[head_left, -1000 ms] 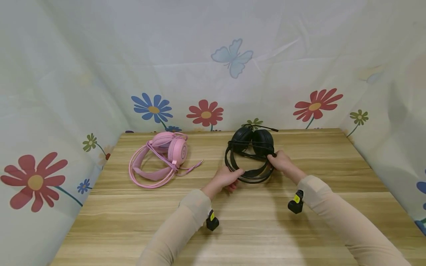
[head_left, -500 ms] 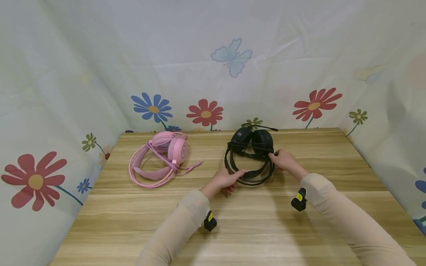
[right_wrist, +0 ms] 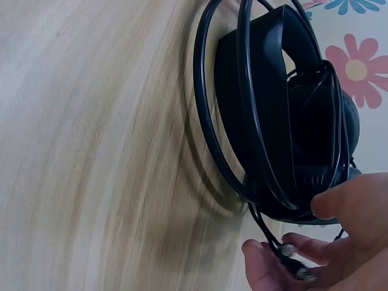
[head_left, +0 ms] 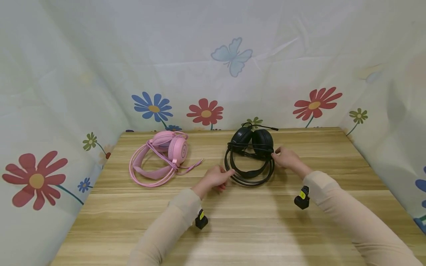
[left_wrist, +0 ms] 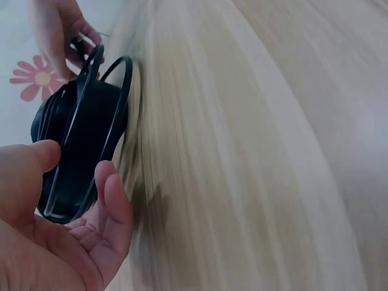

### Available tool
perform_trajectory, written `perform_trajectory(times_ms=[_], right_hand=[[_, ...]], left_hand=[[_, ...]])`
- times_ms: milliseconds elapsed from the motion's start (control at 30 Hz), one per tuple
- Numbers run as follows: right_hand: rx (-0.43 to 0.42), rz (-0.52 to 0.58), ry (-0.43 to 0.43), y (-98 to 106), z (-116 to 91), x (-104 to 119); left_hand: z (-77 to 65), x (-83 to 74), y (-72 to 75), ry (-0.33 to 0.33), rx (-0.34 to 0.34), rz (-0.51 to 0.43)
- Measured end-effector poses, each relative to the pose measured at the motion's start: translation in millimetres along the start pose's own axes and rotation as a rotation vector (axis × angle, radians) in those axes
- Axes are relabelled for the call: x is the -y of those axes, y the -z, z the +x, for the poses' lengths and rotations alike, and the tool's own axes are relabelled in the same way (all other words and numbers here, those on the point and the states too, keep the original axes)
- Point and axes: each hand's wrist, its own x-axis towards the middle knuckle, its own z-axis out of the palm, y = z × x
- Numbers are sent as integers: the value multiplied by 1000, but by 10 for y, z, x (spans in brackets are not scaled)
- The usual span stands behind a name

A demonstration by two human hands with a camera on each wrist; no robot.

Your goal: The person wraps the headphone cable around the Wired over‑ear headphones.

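A black headset lies on the wooden table, ear cups toward the back wall and headband toward the person. Its boom microphone points right. At the headband's left front is the left hand, thumb and fingers parted, nothing held between them. The right hand is at the right ear cup; in the right wrist view its thumb overlaps the headset's edge, spread from the other fingers. Cable plugs dangle by those fingers. Farther left rests a pink headset with its cord wound round it.
The wooden table meets a white flowered cloth wall behind and at both sides. A pink plug end sticks out from the pink headset toward the middle. Black cameras hang from both wrists.
The left hand has drawn away to the left from the black headband, its thumb coming off the front. The right hand has eased slightly right. Both headsets stay in place.
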Motion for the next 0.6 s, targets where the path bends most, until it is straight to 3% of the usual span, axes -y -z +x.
perform_trajectory(times_ms=[333, 467, 600], right_hand=[[-12, -60, 45, 50, -34, -31], [-27, -92, 54, 79, -41, -36], [-79, -112, 68, 134, -30, -39]], left_hand=[[-71, 22, 279, -71, -4, 41], [-132, -24, 429, -120, -16, 152], [-185, -80, 610, -175, -71, 288]])
